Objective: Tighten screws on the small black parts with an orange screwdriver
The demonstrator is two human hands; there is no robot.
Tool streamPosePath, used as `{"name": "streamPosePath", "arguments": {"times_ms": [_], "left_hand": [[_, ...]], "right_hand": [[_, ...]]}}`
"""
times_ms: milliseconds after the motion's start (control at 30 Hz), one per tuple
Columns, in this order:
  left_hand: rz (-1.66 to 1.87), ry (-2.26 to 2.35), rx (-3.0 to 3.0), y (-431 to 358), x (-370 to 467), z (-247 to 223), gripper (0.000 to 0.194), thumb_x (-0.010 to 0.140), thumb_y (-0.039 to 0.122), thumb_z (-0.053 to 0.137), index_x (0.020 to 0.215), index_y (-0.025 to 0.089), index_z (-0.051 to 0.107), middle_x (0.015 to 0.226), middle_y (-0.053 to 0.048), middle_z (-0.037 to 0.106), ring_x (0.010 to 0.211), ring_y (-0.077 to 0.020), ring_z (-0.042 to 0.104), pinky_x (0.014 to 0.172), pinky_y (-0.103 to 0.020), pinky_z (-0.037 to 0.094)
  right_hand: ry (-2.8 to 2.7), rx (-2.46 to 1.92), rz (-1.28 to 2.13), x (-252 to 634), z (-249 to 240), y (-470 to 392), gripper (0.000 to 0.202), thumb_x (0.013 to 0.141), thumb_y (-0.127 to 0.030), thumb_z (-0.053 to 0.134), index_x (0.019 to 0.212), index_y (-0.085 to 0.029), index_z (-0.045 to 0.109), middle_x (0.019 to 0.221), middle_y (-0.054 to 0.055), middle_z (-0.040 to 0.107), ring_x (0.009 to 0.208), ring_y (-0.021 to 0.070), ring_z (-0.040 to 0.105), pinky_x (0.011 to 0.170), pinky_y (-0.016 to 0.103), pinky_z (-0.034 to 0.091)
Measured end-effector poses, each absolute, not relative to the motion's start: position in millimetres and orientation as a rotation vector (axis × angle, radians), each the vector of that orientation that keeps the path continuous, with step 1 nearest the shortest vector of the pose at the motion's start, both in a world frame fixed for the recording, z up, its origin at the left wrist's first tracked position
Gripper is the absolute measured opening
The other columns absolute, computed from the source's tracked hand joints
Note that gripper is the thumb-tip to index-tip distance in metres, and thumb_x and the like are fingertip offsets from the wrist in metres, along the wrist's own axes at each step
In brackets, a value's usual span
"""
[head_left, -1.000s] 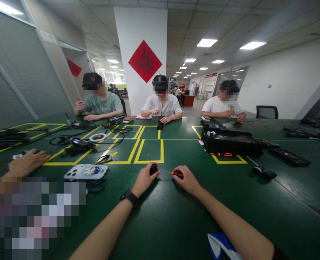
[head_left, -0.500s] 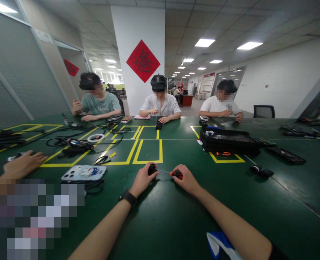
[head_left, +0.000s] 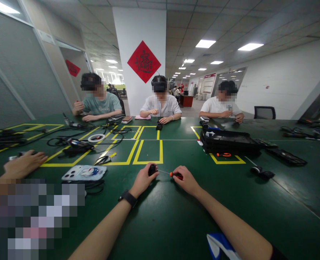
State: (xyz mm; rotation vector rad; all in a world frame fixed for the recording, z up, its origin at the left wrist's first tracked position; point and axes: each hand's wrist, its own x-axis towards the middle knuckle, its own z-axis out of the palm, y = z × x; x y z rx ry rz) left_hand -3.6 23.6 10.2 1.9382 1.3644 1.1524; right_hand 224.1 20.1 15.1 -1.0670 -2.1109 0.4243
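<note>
My left hand, with a dark band on its wrist, is closed around a small black part whose exact kind I cannot make out. My right hand grips the orange-and-black handle of a screwdriver. Its thin metal shaft points left and reaches the black part. Both hands are low over the green table, a short way apart. Whether the tip sits in a screw is too small to tell.
A patterned phone lies left of my hands, near another person's hand. Black cables spread behind it. To the right are black trays, an orange-handled tool and a black part. Three people sit opposite.
The screwdriver's handle appears slightly turned in my right hand. My left hand and the black part stay in place; the whole view has shifted very slightly.
</note>
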Motion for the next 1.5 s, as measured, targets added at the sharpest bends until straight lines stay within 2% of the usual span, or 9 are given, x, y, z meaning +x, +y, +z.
{"name": "streamPosePath", "arguments": {"times_ms": [300,700,833,1000,1167,1333,1500], "left_hand": [[1.158,1.361,1.916,24.8,-2.8,8.2,0.035,0.073,0.036,0.057,0.105,0.023,0.051,0.098,-0.003,0.066,0.091,-0.0187,0.061,0.084,-0.033,0.045],[1.137,1.362,1.929,22.2,-2.7,11.4,0.034,0.074,0.037,0.056,0.105,0.023,0.051,0.099,-0.004,0.065,0.092,-0.0193,0.061,0.086,-0.034,0.044],[1.148,1.358,1.922,21.3,-2.5,12.8,0.035,0.074,0.037,0.057,0.105,0.022,0.051,0.099,-0.004,0.065,0.093,-0.0194,0.061,0.085,-0.034,0.045],[1.15,1.373,1.93,20.9,-2.1,13.6,0.033,0.074,0.036,0.057,0.103,0.022,0.052,0.098,-0.003,0.065,0.092,-0.0191,0.061,0.085,-0.033,0.045],[1.152,1.376,1.941,21.5,-2.1,12.6,0.032,0.074,0.034,0.056,0.104,0.023,0.052,0.099,-0.004,0.066,0.09,-0.019,0.062,0.084,-0.033,0.045],[1.15,1.367,1.944,22.3,-2.2,11.7,0.033,0.074,0.034,0.057,0.104,0.022,0.051,0.098,-0.004,0.065,0.09,-0.0189,0.062,0.084,-0.033,0.045],[1.15,1.375,1.936,20.6,-1.6,14.1,0.033,0.074,0.034,0.056,0.104,0.022,0.052,0.098,-0.004,0.066,0.09,-0.0194,0.062,0.084,-0.033,0.045]], "right_hand": [[-2.144,-1.13,0.423,223.9,10.8,23.3,0.011,0.082,-0.022,0.051,0.083,-0.018,0.061,0.084,0.004,0.057,0.084,0.0167,0.048,0.077,0.03,0.038],[-2.147,-1.108,0.473,224.2,14.8,19.9,0.016,0.079,-0.012,0.048,0.087,-0.018,0.06,0.088,0.003,0.058,0.087,0.0164,0.048,0.079,0.029,0.037],[-2.109,-1.153,0.428,223.3,14.7,19.4,0.014,0.082,-0.017,0.048,0.087,-0.018,0.06,0.088,0.004,0.057,0.087,0.0167,0.047,0.079,0.03,0.036],[-2.125,-1.182,0.41,223.4,12.8,22.4,0.016,0.084,-0.021,0.046,0.078,-0.017,0.061,0.084,0.004,0.056,0.085,0.0166,0.048,0.078,0.03,0.037],[-2.109,-1.127,0.414,223.8,10.7,22.5,0.007,0.079,-0.019,0.053,0.084,-0.018,0.058,0.086,0.004,0.056,0.085,0.0169,0.048,0.077,0.03,0.037],[-2.095,-1.122,0.439,223.3,11.5,20.5,0.015,0.074,-0.017,0.058,0.089,-0.018,0.056,0.089,0.003,0.056,0.085,0.0172,0.048,0.077,0.03,0.038],[-2.106,-1.153,0.442,222.7,13.5,20.3,0.01,0.081,-0.021,0.051,0.087,-0.018,0.058,0.088,0.004,0.056,0.086,0.017,0.048,0.078,0.031,0.038]]}}
